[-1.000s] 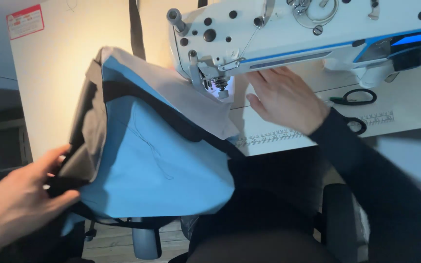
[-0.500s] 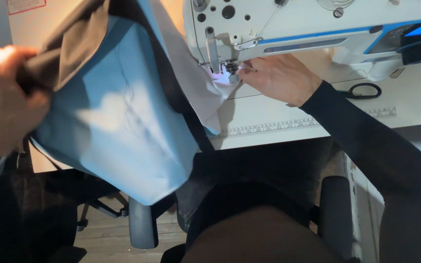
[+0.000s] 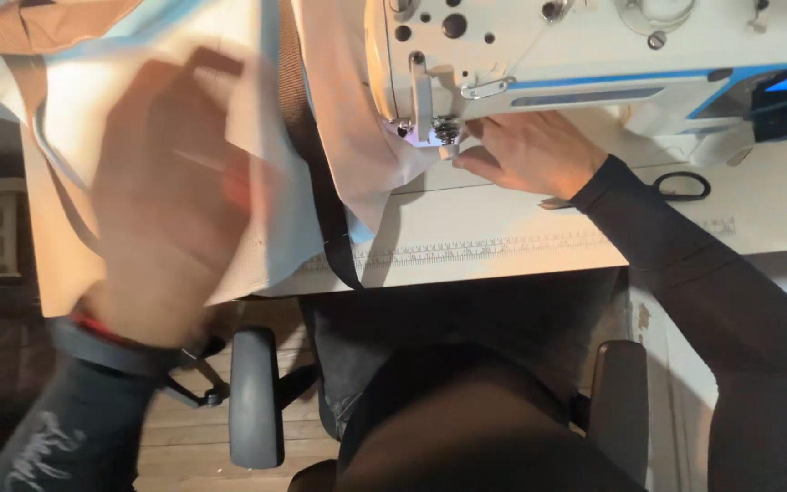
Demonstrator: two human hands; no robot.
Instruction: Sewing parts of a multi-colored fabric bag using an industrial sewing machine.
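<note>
Pinching the pale fabric (image 3: 357, 137) right beside the needle, the right hand (image 3: 530, 150) is keeping its fingers (image 3: 466, 164) closed on the edge. The left hand (image 3: 170, 200), blurred, is gripping the hanging bulk, cream with a dark strap (image 3: 316, 182), draping off the table (image 3: 521, 241).

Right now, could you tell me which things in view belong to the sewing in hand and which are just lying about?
In use:
- left hand, blurred, on the pale fabric
- right hand at the needle area of the sewing machine
- black strap across the fabric

Lying about:
- black scissors on the table
- chair armrest
</note>
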